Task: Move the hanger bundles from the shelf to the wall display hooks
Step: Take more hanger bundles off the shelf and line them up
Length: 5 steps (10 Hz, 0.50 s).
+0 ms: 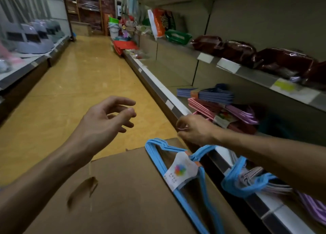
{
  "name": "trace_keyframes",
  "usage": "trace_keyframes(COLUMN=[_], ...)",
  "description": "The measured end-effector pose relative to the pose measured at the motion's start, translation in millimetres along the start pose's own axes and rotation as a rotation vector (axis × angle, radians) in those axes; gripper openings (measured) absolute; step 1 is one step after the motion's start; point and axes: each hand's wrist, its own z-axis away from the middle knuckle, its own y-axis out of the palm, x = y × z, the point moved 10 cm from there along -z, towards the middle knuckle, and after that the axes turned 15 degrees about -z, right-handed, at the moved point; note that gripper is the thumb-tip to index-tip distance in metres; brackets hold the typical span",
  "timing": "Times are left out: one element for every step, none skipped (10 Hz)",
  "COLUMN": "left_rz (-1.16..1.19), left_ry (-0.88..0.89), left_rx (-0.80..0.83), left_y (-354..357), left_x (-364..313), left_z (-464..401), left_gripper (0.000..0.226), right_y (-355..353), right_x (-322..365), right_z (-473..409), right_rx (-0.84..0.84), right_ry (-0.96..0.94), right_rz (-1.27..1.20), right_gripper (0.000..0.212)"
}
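Nearest, blue hanger bundle (183,173) across cardboard box (123,189), long axis running away. Right hand (195,129), beyond the box at the shelf (169,101) edge, pinching pink hanger bundle (206,110); left hand (107,115) released, farther.

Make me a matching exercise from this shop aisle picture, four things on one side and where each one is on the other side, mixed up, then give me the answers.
Things
1. blue hanger bundle
2. pink hanger bundle
3. dark red packages
4. left hand

Places
A. on the upper shelf
B. on the cardboard box
C. in the air over the floor
D. on the lower shelf, by the right hand

Pairs: 1-B, 2-D, 3-A, 4-C
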Motion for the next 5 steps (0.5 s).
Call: trace_keyframes(left_rz=[0.021, 0.016, 0.018, 0.045, 0.044], left_ry=[0.006, 0.004, -0.009, -0.047, -0.074], left_rx=[0.013, 0.015, 0.011, -0.007, 0.009], left_y=[38.8, 72.9, 100.7, 124.0, 150.7], left_x=[-15.9, -29.5, -40.3, -42.1, -39.8], left_z=[-24.8, -52.2, -81.2, -105.1, -117.2], left_gripper=[0.018, 0.018, 0.018, 0.019, 0.019], right_y=[-54.8, -101.9, -125.8, -124.9, -126.8], right_x=[-67.1, -128.5, -171.6, -209.5, -229.0], right_z=[-23.2, -44.2, -63.6, -85.5, -103.0], right_rx=[-0.114, -0.227, -0.294, -0.262, -0.288], right_ry=[0.117, 0.243, 0.27, 0.301, 0.261], right_rz=[0.14, 0.25, 0.097, 0.051, 0.041], right_gripper=[0.04, 0.049, 0.041, 0.038, 0.031])
